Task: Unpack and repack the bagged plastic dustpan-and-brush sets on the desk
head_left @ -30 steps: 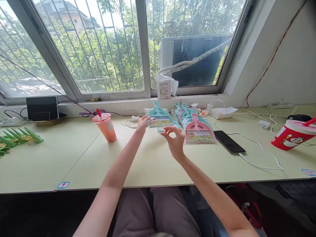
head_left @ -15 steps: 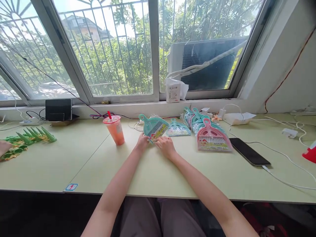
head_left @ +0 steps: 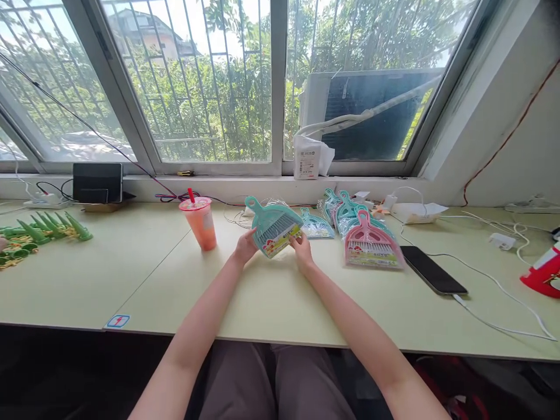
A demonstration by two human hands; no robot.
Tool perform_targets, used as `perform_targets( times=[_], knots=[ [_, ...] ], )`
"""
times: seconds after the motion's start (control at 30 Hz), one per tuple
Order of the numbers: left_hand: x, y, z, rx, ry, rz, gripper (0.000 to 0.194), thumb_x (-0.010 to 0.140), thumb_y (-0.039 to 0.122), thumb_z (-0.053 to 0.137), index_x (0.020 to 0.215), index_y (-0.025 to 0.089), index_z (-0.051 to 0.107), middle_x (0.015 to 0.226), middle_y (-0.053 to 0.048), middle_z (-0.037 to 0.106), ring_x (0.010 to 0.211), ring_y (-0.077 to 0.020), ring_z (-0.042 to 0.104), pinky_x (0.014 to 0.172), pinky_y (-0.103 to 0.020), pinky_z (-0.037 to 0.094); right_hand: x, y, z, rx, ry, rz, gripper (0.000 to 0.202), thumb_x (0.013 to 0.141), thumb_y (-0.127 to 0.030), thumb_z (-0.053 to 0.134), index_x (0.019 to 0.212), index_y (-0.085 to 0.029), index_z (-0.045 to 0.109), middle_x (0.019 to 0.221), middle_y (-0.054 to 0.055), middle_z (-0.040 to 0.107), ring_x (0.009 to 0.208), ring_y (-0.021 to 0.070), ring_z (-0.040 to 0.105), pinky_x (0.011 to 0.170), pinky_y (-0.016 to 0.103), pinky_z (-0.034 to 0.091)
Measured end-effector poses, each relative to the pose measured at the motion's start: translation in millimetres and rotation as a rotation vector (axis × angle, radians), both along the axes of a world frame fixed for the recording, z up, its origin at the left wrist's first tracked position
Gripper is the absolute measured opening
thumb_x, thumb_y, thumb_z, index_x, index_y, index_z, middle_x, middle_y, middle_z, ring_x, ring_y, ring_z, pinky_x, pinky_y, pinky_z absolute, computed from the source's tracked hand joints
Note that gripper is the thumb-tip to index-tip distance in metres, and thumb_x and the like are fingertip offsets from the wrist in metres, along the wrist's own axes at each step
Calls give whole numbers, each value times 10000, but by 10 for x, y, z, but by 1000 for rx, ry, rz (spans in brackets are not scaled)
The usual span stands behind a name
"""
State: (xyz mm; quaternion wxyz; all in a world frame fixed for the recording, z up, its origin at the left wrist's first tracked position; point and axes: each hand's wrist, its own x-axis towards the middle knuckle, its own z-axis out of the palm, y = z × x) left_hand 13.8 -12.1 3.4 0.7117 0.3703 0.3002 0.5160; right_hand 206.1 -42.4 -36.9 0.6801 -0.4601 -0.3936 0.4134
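Observation:
A green dustpan and brush set (head_left: 276,224) in clear wrap is held tilted above the table, its handle pointing up and left. My left hand (head_left: 247,246) grips its left edge, fingers partly behind it. At its lower right side, my right hand (head_left: 301,247) is closed on the edge. Behind and to the right lies another green set (head_left: 317,225). Farther right, a pink set (head_left: 374,248) rests in front of a pile of wrapped green sets (head_left: 345,207).
An orange drink cup (head_left: 201,224) with a red straw stands left of my hands. A black phone (head_left: 433,271) on a white cable lies at the right. Green plastic pieces (head_left: 55,226) are at the far left, with part of another person's hand beside them. A tablet (head_left: 97,182) stands behind.
The held green set has come up and toward me and now shows more of its front. My right hand has shifted to its right side. The camera view has moved slightly.

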Motion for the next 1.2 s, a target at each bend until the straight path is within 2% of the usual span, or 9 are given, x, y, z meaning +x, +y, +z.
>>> perform_targets(
  times=[0.13,0.33,0.57,0.63,0.7,0.83,0.93,1.07,1.2],
  knots=[
    [20,51,-16,-51,110,35,453,1009,512,419,1038,185,731,883,-89,767,904,-264,721,789,-381,574,-5,-2,10,-14,120,85,447,660,-372,817,971,-243,523,874,14,740,866,193,733,902,422,622],
    [-31,204,-91,-98,107,331,387,1049,385,351,1144,205,680,947,-59,769,912,-189,726,815,-307,564,-16,-41,109,-107,98,107,445,645,-253,813,1015,-218,568,801,14,741,777,208,736,784,411,661],
    [-466,371,-128,-140,17,638,533,1059,489,169,1371,263,537,1178,-108,723,962,-144,716,839,-266,552,122,-87,202,-104,90,48,362,666,-205,804,990,-193,642,820,21,744,785,207,734,779,410,664],
    [-514,378,-105,-194,-2,611,539,1054,507,179,1376,240,518,1084,-121,732,845,-160,722,768,-285,570,160,-97,212,-102,149,-34,328,676,-183,792,964,-187,634,817,17,739,774,193,726,781,395,662],
    [-500,375,-78,-231,96,478,559,1042,542,221,1293,183,568,914,-117,730,660,-161,694,605,-254,548,189,-102,221,-93,224,-110,293,700,-150,758,956,-185,619,811,11,733,754,174,715,787,371,659],
    [-398,359,-57,-298,311,228,417,1021,486,418,1102,122,606,616,-45,638,323,-77,426,318,-164,269,240,-102,236,-89,298,-203,237,741,-115,700,937,-195,594,779,-8,715,731,155,704,813,348,653],
    [-371,352,-67,-285,224,248,325,1032,410,457,1068,123,605,608,-17,624,314,-38,377,314,-132,265,270,-101,242,-94,297,-237,211,752,-115,690,914,-200,585,776,-10,708,758,162,713,836,354,652],
    [-443,358,-65,-269,80,391,333,1054,356,434,1124,93,626,711,-51,666,451,-43,559,434,-106,452,264,-99,237,-103,288,-252,211,752,-115,695,909,-198,582,793,-1,711,772,172,719,853,383,652],
    [-499,333,-26,-233,164,229,491,1053,440,392,1199,45,644,796,-123,713,532,-84,639,497,-149,526,210,-104,227,-103,271,-236,230,740,-144,723,913,-203,585,832,19,725,835,200,733,848,400,658]
  ],
)
